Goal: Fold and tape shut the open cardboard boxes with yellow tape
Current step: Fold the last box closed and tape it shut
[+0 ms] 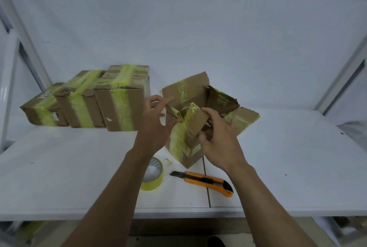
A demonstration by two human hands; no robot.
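Head view: on the open box [195,154], mid-table, the near flap [198,123] is gripped by the right hand [218,139], the side flap [172,110] pinched by the left hand [155,121]; both should be creased flat before taping.

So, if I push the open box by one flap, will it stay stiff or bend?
Probably it bends: the flaps of the open box look creased and ragged, with old tape wrinkled on them. No contents show inside, so it may be light and slide easily on the smooth table. Pushing low on a wall seems safer.
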